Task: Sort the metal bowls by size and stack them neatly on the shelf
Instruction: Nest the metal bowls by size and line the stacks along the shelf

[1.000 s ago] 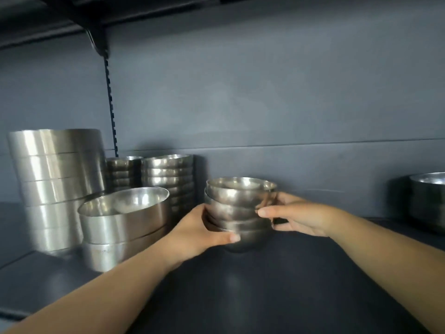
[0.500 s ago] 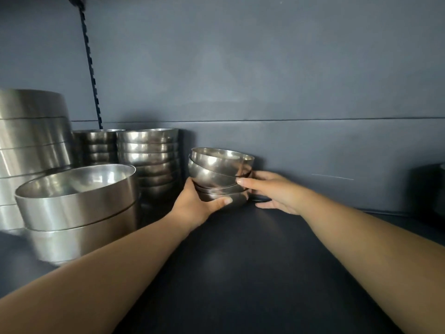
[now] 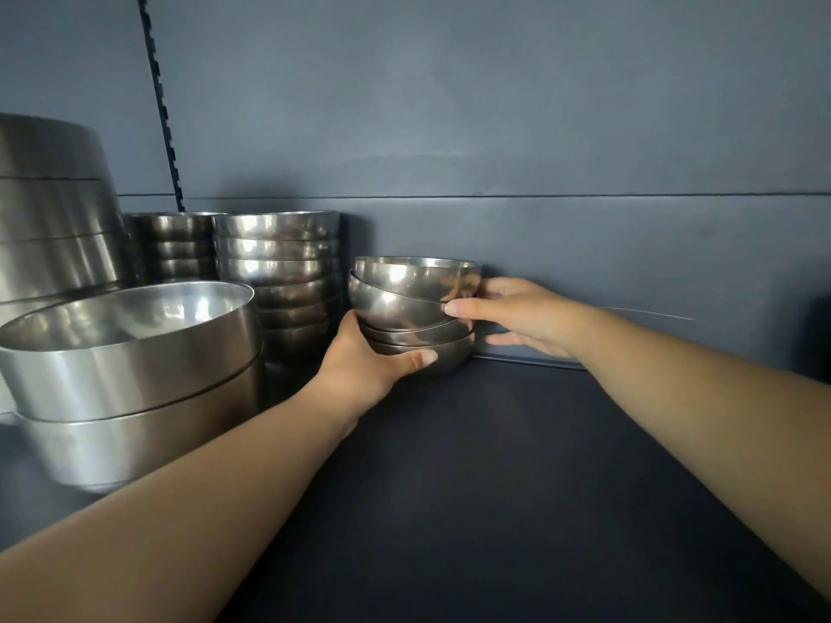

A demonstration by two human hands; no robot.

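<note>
Metal bowls fill the left end of the shelf [image 3: 517, 465]: at the far left a tall stack of the largest bowls [image 3: 54, 209], in front of it a pair of wide bowls [image 3: 130, 375] near the shelf's front edge, then two stacks of medium bowls [image 3: 180, 245] and [image 3: 279, 281] against the back wall. Just right of these, the left hand [image 3: 364, 366] cups the base of the small bowl stack [image 3: 411, 312], thumb curled under the bottom bowl, while the right hand [image 3: 517, 317] holds its far side, thumb pressed on the upper bowls. Since a second ago this stack has travelled from mid-shelf to the back edge, beside the medium stack, and now appears to rest on the shelf. Its upper bowls sit tilted, so they probably need straightening before release.
</note>
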